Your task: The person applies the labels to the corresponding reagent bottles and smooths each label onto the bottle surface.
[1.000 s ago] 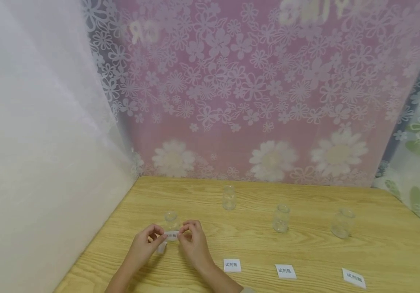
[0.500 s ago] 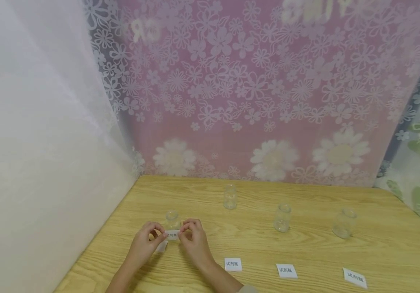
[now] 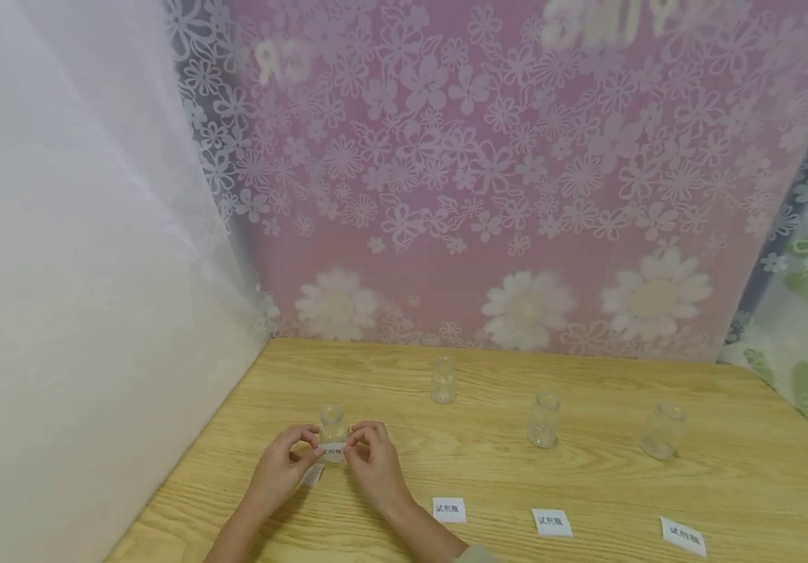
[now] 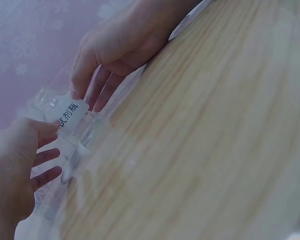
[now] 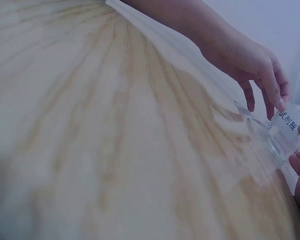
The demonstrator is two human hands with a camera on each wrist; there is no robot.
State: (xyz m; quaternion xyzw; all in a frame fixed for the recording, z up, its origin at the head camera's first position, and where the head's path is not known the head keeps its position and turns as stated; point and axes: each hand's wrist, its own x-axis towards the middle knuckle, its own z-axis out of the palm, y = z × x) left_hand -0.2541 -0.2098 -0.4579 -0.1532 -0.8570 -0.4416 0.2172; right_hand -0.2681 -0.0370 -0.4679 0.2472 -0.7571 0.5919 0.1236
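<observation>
A small clear glass bottle point(image 3: 332, 427) stands upright at the left of the table. Across its front is a white label point(image 3: 334, 450) with printed black characters, held stretched by both hands. My left hand point(image 3: 278, 471) pinches the label's left end between thumb and finger. At the other end, my right hand point(image 3: 378, 471) pinches the label the same way. In the left wrist view the label point(image 4: 72, 113) lies close over the glass; whether its whole back touches cannot be seen. A small blank whitish paper piece point(image 3: 312, 475) lies beneath the left hand.
Further clear glass bottles stand apart: one at the back point(image 3: 443, 381), one right of middle point(image 3: 543, 421), one at the right point(image 3: 662, 431). Three printed white labels lie along the front: the nearest point(image 3: 449, 510), the middle point(image 3: 552, 522), the far right point(image 3: 683, 536). A white curtain point(image 3: 129, 313) borders the left.
The label has shifted slightly toward the bottle, and more of the glass shows around it. Both hands keep their pinch; the other bottles and labels stay put.
</observation>
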